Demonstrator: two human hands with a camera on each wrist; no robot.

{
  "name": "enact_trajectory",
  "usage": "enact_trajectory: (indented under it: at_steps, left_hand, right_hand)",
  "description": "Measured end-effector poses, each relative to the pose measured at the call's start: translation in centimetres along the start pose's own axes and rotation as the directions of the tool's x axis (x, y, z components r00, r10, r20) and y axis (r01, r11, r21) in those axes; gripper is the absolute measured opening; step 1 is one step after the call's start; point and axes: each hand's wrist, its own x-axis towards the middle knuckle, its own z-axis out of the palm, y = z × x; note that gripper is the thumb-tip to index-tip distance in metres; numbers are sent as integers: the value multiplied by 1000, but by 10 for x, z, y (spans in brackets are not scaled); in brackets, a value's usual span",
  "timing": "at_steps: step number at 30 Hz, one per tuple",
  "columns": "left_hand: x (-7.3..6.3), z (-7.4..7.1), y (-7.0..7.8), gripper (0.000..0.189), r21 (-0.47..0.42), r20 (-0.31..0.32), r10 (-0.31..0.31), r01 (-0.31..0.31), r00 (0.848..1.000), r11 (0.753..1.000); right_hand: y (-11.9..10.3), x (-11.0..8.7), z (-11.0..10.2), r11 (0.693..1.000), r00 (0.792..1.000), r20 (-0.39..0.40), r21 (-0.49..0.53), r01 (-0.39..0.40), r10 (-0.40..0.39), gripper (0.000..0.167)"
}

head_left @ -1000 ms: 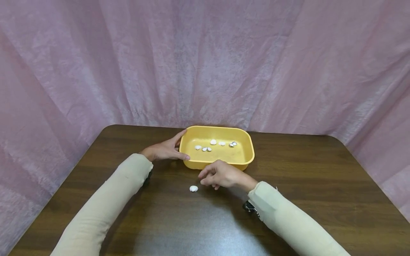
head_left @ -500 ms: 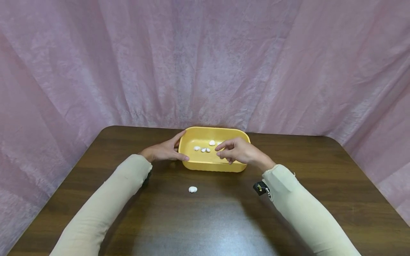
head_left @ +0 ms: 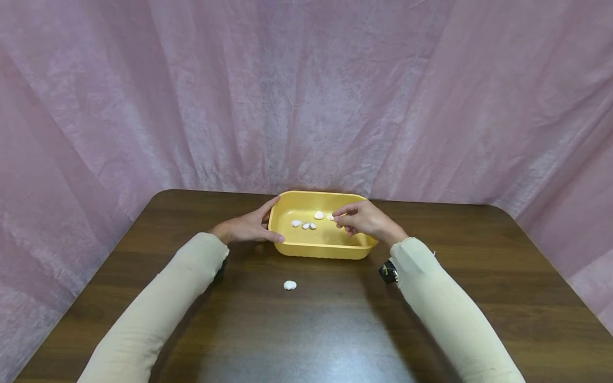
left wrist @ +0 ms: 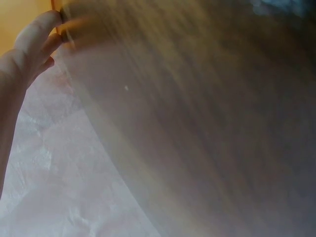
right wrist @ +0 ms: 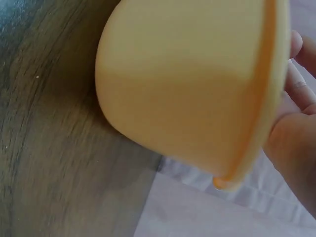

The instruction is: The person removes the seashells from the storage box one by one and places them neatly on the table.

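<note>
A yellow plastic basin [head_left: 323, 250] stands near the table's back edge with several small white seashells [head_left: 296, 223] in it. My left hand [head_left: 249, 224] grips its left end, thumb over the near rim and fingers round the far corner. In the left wrist view, the left hand's fingers [left wrist: 42, 37] rest against the basin's wall. My right hand [head_left: 366, 218] reaches over the basin's right side, thumb and forefinger pinching a white seashell [head_left: 330, 217]. The right hand hides the basin's right part. Another seashell [head_left: 289, 285] lies on the table in front of the basin.
The brown wooden table [head_left: 230, 340] has rounded back corners. A pink velvet curtain [head_left: 306, 96] hangs right behind it. In the right wrist view, the basin's end wall [right wrist: 182, 89] covers much of the picture.
My right hand has moved from beside the lone seashell on the table up and over the basin, and its thumb and forefinger have come together. The left hand has stayed on the basin.
</note>
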Motion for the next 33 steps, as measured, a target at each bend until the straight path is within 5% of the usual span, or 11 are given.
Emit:
enact_trajectory:
  at_steps: [13, 33]
  left_hand:
    - [-4, 2, 2, 120, -44, 4, 1, -1, 1000, 999]
    - [-5, 6, 7, 121, 18, 8, -17, 17, 1000, 1000]
  right_hand:
    - [7, 19, 7, 997, 998, -35, 64, -47, 49, 32]
    - [17, 29, 9, 990, 991, -25, 53, -128, 130, 35]
